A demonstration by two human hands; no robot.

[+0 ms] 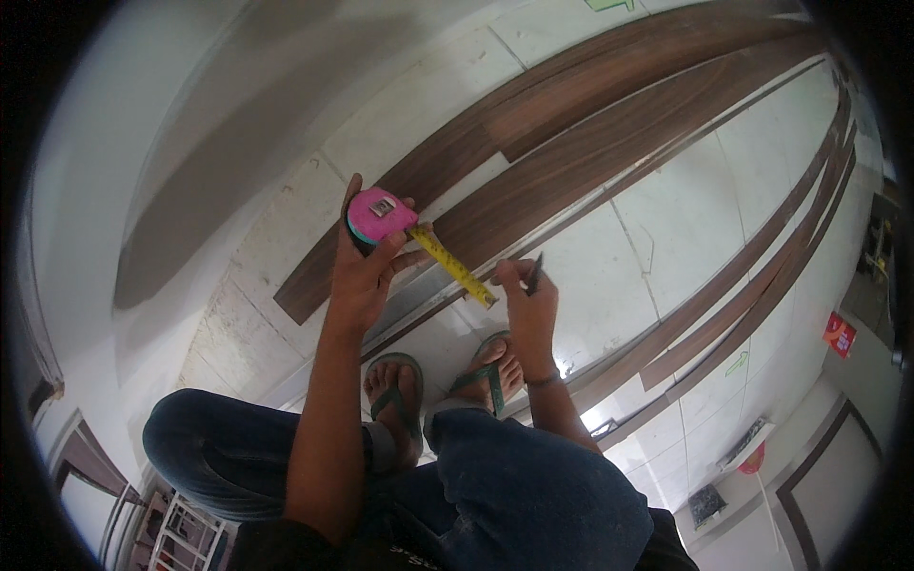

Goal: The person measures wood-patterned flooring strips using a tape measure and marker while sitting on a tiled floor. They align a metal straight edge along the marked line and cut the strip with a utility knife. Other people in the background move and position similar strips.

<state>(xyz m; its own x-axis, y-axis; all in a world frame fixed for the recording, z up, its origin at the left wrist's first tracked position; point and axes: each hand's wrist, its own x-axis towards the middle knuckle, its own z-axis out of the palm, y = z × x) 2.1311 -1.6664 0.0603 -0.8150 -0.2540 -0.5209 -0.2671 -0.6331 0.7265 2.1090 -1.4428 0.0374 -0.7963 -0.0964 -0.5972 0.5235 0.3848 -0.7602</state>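
Note:
My left hand (369, 276) is wrapped round a pink and teal tape measure (377, 215). A short length of its yellow blade (453, 265) sticks out down to the right, over a dark wood-look plank and a narrow metal-looking strip. Near the blade's hooked end is my right hand (529, 303), closed on a dark, slim pen-like marker (536, 272) that points up. A small gap seems to lie between the right fingertips and the blade. Beneath both hands lie long brown planks (547, 186), side by side on the tiles.
More narrow brown strips (728, 309) lie on the white tiled floor to the right. My sandalled feet (395, 398) stand below the hands. A pale wall (219, 162) rises at the left. A red packet (839, 335) and a white metal rack (186, 533) are farther off.

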